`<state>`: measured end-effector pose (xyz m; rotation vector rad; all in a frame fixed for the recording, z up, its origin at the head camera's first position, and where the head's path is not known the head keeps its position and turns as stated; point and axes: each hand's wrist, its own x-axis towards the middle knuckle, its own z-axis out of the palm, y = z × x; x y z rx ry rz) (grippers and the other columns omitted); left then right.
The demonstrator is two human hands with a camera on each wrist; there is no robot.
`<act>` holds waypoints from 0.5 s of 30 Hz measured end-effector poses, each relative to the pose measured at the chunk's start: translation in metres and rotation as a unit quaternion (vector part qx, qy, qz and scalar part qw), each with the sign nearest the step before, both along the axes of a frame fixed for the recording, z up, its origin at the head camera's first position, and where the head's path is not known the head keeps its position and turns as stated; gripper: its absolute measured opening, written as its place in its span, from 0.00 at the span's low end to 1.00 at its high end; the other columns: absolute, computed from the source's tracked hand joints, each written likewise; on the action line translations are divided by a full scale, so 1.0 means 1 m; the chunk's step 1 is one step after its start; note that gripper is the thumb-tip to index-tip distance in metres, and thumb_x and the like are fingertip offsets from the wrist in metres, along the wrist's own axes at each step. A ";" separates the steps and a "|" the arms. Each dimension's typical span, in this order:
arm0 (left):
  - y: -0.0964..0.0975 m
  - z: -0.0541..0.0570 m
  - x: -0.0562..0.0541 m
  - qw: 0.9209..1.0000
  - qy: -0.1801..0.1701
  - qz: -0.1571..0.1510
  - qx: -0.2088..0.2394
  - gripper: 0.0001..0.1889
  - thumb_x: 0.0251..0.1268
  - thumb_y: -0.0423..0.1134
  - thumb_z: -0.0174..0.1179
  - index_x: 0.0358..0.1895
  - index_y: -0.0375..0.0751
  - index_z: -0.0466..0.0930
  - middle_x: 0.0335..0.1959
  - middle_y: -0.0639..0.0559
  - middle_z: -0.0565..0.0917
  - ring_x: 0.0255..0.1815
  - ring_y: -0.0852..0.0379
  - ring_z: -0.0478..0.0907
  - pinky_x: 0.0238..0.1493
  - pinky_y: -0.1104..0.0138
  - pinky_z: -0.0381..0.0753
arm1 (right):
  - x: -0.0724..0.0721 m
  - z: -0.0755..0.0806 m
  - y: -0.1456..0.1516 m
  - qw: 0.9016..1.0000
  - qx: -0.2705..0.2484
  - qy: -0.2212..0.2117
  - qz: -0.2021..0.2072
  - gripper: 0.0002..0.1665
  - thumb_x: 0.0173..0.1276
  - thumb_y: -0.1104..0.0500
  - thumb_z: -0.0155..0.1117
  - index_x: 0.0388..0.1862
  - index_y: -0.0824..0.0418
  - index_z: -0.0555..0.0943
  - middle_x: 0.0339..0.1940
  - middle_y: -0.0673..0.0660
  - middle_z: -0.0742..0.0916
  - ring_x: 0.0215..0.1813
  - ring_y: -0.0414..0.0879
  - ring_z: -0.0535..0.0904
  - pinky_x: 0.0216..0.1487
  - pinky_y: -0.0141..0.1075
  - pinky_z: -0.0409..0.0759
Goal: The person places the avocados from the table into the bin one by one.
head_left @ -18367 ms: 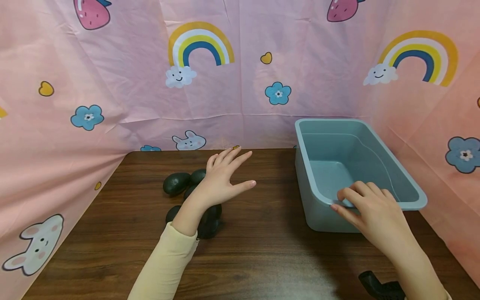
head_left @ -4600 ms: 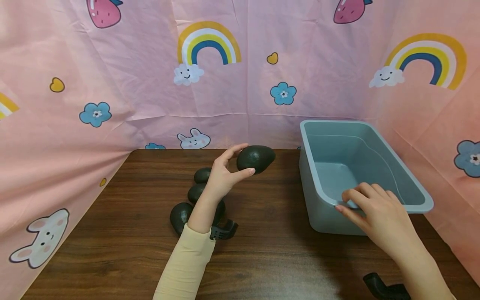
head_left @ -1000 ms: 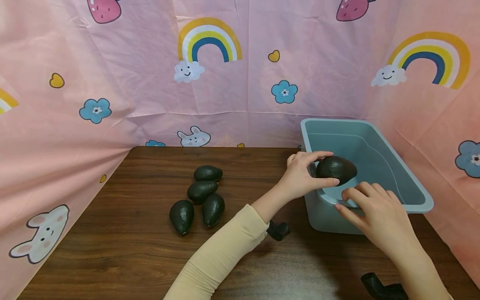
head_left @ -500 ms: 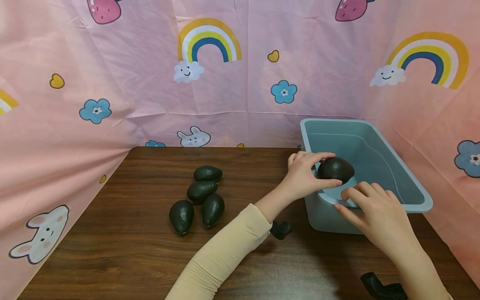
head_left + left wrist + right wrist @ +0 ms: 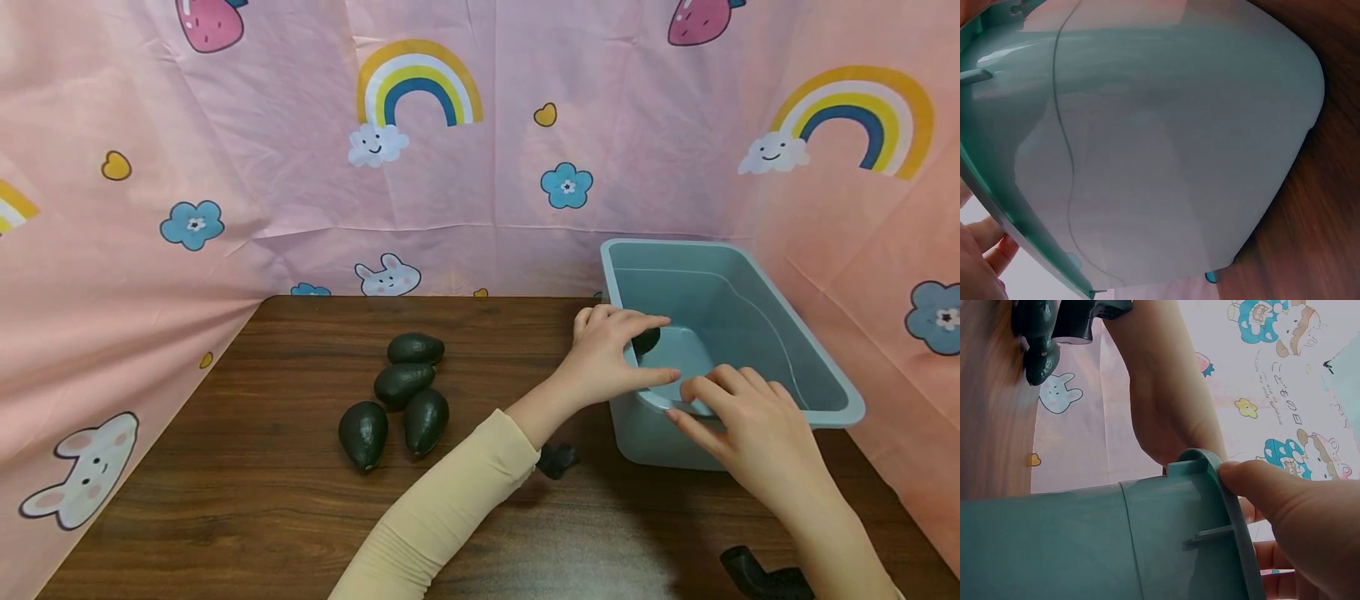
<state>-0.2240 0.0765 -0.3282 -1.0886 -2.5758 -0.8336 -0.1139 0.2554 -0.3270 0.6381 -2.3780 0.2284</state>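
My left hand (image 5: 611, 354) reaches over the near-left rim of the grey-blue plastic bin (image 5: 660, 437), thumb and fingers spread apart with nothing between them. Just beyond those fingers, inside the bin, a dark avocado (image 5: 647, 340) shows, mostly hidden by the hand. With thumb and curled fingers, my right hand (image 5: 757, 425) grips the bin's front rim; the right wrist view shows its thumb (image 5: 1266, 484) on top of the edge. Several dark green avocados lie grouped on the table left of centre, the nearest avocado (image 5: 363, 435) slightly apart. The left wrist view is filled mostly by the bin's outer wall (image 5: 1166, 137).
The brown wooden table (image 5: 225, 500) runs up to a pink printed curtain (image 5: 487, 167) at the back and sides. The bin stands close to the right-hand curtain. Black wrist cameras show below the left wrist and beside the right forearm.
Earlier, my left hand carried an avocado from the group rightward to the bin. Since half a second ago it has let go, and the avocado has dropped inside. The right hand stays on the rim.
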 end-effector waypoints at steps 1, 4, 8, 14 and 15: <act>0.000 0.000 0.000 1.000 0.007 0.000 -0.012 0.36 0.55 0.67 0.61 0.68 0.62 0.69 0.63 0.62 0.72 0.61 0.60 0.60 0.65 0.56 0.47 | 0.000 0.000 0.000 1.000 0.000 -0.001 0.001 0.35 0.68 0.26 0.34 0.32 0.50 0.78 0.28 0.47 0.76 0.29 0.47 0.71 0.27 0.42 0.64; -0.001 0.000 0.000 0.999 0.024 0.000 -0.041 0.36 0.58 0.68 0.57 0.69 0.62 0.67 0.66 0.60 0.69 0.64 0.59 0.59 0.66 0.55 0.46 | 0.000 -0.001 0.001 1.000 -0.002 -0.004 0.002 0.31 0.68 0.27 0.41 0.32 0.49 0.78 0.28 0.46 0.76 0.30 0.47 0.71 0.27 0.42 0.64; -0.003 0.002 0.001 0.997 0.036 -0.001 -0.071 0.36 0.60 0.69 0.53 0.71 0.62 0.64 0.69 0.58 0.65 0.68 0.57 0.55 0.68 0.54 0.44 | 0.000 -0.002 0.001 1.000 -0.003 -0.004 0.001 0.28 0.68 0.29 0.46 0.32 0.49 0.78 0.28 0.45 0.75 0.30 0.46 0.71 0.28 0.41 0.64; -0.008 0.005 0.001 0.993 0.052 0.001 -0.102 0.36 0.62 0.70 0.49 0.72 0.63 0.61 0.71 0.55 0.61 0.72 0.52 0.50 0.69 0.53 0.41 | -0.001 -0.002 0.001 1.000 -0.001 0.001 0.001 0.35 0.68 0.26 0.34 0.32 0.50 0.78 0.28 0.46 0.75 0.29 0.45 0.70 0.27 0.41 0.63; -0.009 0.006 0.001 0.993 0.054 0.001 -0.105 0.36 0.62 0.70 0.49 0.72 0.63 0.61 0.72 0.55 0.61 0.72 0.52 0.50 0.69 0.53 0.41 | -0.001 -0.002 0.001 1.000 0.000 0.001 0.001 0.36 0.68 0.26 0.34 0.32 0.50 0.78 0.28 0.46 0.75 0.29 0.45 0.70 0.27 0.41 0.63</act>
